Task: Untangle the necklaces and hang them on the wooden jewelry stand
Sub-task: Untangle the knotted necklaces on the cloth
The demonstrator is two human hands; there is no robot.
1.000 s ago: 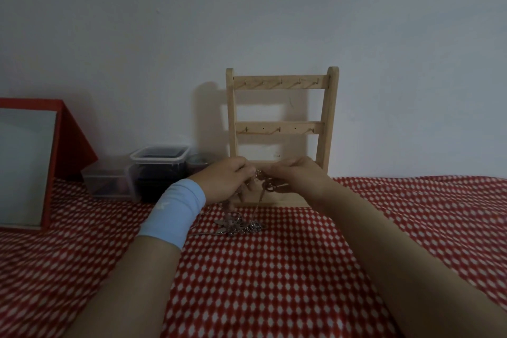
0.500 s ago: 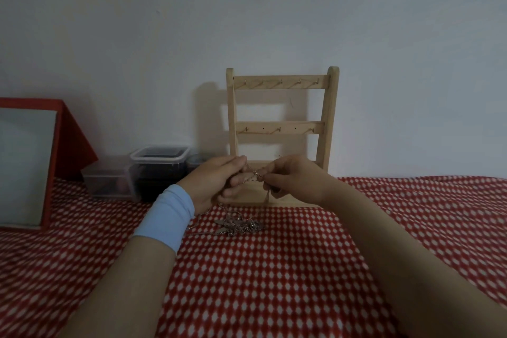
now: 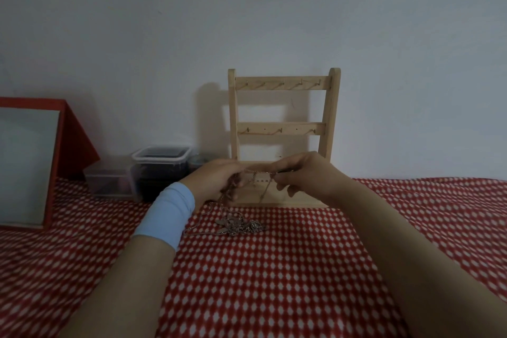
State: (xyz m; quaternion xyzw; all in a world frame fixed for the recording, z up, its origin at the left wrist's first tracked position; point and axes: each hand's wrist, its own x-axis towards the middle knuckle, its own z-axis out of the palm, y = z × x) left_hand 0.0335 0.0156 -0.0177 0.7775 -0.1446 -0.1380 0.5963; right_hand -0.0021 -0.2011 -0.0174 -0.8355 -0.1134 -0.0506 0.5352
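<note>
We are judging this as the untangling step, nothing hanging yet on the wooden jewelry stand [image 3: 284, 134]. Going left to right: left hand [image 3: 216, 182], blue wristband [image 3: 166, 218] on that wrist, is curling its fingers around a bunch of chain, fingers pressed together on it. A short run of chain [image 3: 256, 173] is stretching across to the right hand [image 3: 304, 175], whose thumb and forefinger are pinching it, other fingers loosely spread. Strands are dropping from both hands to the tangled necklaces [image 3: 237, 226] lying on the red checked cloth [image 3: 274, 282], just below and in front of the fingers. Next, we are guessing, calls for teasing one chain free slowly, no yanking, before lifting to a hook.
</note>
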